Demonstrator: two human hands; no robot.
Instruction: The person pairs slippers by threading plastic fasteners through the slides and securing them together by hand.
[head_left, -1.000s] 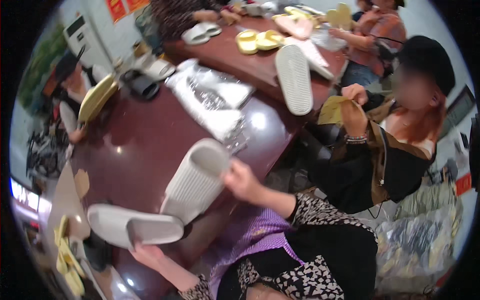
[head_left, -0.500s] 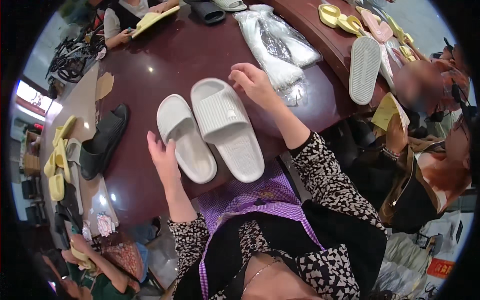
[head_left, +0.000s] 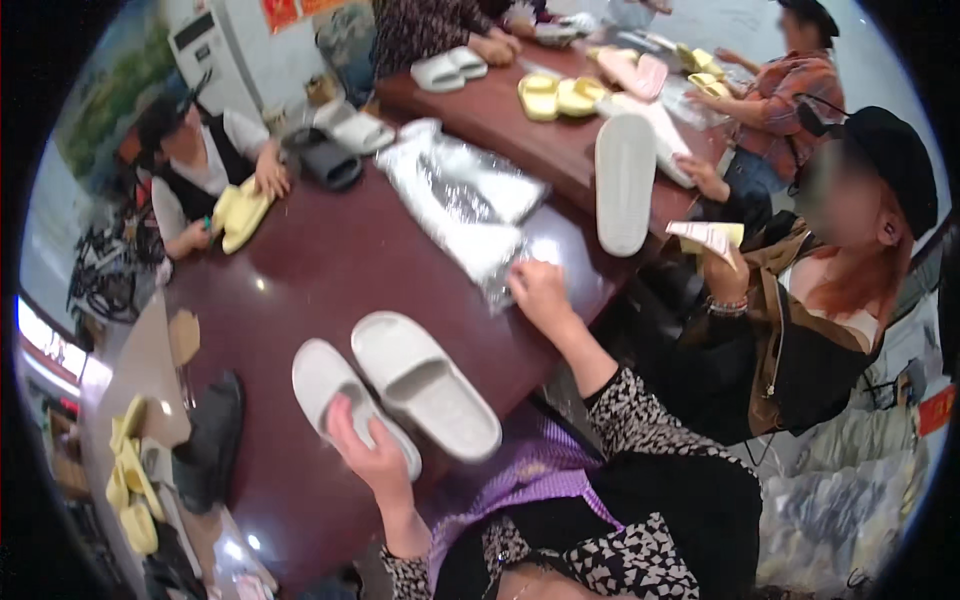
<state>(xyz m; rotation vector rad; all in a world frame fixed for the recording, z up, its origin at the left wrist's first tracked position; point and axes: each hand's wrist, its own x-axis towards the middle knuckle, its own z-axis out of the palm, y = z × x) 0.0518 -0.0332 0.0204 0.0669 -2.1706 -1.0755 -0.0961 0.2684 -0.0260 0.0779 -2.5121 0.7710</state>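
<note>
Right hand moved to bags | left hand; two slippers

A: What's on the surface?
B: 2 pale grey slippers, side by side, soles down, toes away from the person.
A: And the stack of clear bags?
B: Shiny, crinkled, lying flat further back, mid-surface.
</note>
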